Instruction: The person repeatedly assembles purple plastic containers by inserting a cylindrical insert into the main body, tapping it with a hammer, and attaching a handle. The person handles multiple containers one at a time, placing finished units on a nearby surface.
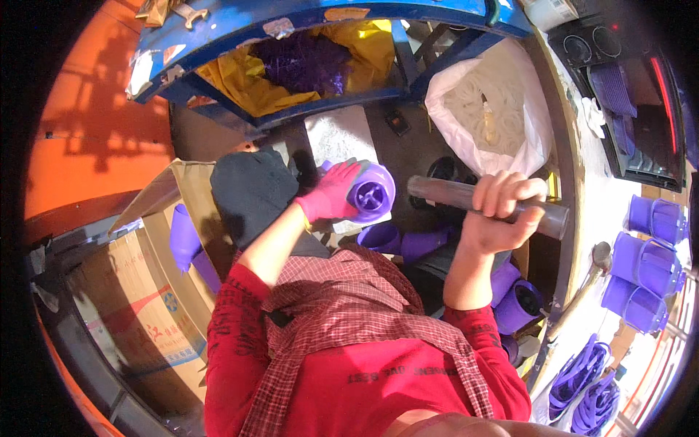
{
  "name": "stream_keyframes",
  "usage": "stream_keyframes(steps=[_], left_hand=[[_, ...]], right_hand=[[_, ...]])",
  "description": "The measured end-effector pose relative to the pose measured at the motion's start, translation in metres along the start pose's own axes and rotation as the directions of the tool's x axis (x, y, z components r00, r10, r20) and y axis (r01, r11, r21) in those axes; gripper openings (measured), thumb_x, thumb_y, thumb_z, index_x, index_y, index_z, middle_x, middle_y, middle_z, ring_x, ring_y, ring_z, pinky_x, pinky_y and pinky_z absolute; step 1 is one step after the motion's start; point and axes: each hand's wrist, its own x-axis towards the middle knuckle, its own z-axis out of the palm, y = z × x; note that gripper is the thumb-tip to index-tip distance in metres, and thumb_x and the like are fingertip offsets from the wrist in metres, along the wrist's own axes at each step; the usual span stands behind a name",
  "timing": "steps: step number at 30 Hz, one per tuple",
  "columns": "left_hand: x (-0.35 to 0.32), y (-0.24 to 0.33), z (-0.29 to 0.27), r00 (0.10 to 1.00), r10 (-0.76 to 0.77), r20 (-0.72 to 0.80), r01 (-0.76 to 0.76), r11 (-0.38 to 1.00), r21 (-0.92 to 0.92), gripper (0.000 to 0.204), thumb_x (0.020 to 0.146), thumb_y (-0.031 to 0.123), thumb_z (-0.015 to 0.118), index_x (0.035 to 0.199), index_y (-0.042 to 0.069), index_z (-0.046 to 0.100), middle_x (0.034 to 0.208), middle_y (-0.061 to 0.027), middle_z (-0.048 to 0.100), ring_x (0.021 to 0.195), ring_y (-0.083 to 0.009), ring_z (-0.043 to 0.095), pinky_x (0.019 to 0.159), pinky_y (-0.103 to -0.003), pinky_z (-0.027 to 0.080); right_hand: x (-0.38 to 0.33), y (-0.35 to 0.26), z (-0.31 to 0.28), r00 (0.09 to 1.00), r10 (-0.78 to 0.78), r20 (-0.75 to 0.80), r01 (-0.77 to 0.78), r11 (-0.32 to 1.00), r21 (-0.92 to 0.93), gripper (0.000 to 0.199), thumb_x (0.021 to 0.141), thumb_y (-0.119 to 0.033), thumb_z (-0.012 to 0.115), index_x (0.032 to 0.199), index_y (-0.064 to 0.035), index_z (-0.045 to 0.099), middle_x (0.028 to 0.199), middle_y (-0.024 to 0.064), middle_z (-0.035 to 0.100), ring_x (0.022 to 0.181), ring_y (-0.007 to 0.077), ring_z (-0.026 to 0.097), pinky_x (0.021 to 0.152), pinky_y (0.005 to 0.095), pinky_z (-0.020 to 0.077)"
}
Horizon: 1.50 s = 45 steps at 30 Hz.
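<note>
My left hand [329, 195], in a pink glove, is wrapped round a hollow purple plastic part [376, 193]. That part's round end, with a spoked hub inside, faces up. My bare right hand [504, 207] grips a thick grey, partly see-through rod [443, 191]. The rod lies roughly level, its left end a short way right of the purple part and not touching it. Below the hands, near my apron, are more purple cups [378, 237]. Other purple cylinders [518, 306] lie beside my right forearm.
An open cardboard box [142, 291] with purple pieces stands at the left. Ahead is a blue metal frame [328, 22] with a yellow bag [368, 54]. A white sack [444, 95] holds pale rings. The right-hand bench carries purple parts [641, 262], a hammer [593, 269] and coiled purple straps [579, 379].
</note>
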Motion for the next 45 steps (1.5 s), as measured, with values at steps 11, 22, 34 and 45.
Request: stream_keyframes(steps=[11,22,34,45], left_hand=[[-0.007,-0.001,0.019,0.987,0.109,-0.12,-0.109,0.994,0.003,0.106,0.065,0.038,0.079,0.153,0.005,0.029,0.158,-0.0232,0.028,0.148,-0.0387,0.023,0.122,-0.048,0.019],[0.002,0.029,0.082,0.802,-0.071,-0.593,0.045,0.997,-0.058,0.097,0.055,0.047,0.087,0.135,0.009,0.049,0.141,-0.0167,0.048,0.138,-0.0343,0.038,0.118,-0.052,0.02],[-0.002,0.029,0.077,0.841,0.044,-0.54,-0.013,0.998,0.06,0.095,0.056,0.047,0.088,0.133,0.006,0.051,0.141,-0.0211,0.046,0.135,-0.0389,0.04,0.116,-0.052,0.028],[0.011,0.018,0.084,0.875,0.044,-0.482,-0.054,0.999,-0.007,0.089,0.058,0.048,0.086,0.131,0.01,0.053,0.136,-0.018,0.051,0.131,-0.0363,0.045,0.114,-0.052,0.029]], right_hand=[[-0.085,0.101,-0.031,0.945,0.328,-0.007,-0.325,0.933,-0.154,0.016,0.082,0.0,0.069,0.081,-0.0018,0.053,0.068,0.0072,0.058,0.054,0.0139,0.055,0.051,0.0271,0.0447],[-0.062,0.113,-0.017,0.873,0.488,0.017,-0.478,0.86,-0.178,0.015,0.079,-0.003,0.077,0.081,-0.0069,0.063,0.07,0.0038,0.064,0.062,0.0101,0.062,0.055,0.0272,0.0486],[-0.036,0.097,-0.041,0.915,0.399,-0.055,-0.402,0.913,-0.071,0.019,0.087,0.009,0.062,0.084,-0.0046,0.049,0.061,0.0059,0.051,0.042,0.0137,0.047,0.042,0.0304,0.0427],[-0.066,0.122,-0.03,0.805,0.554,-0.212,-0.576,0.643,-0.506,0.019,0.083,-0.01,0.074,0.074,-0.0056,0.058,0.063,0.0045,0.062,0.051,0.0089,0.056,0.049,0.0265,0.0445]])
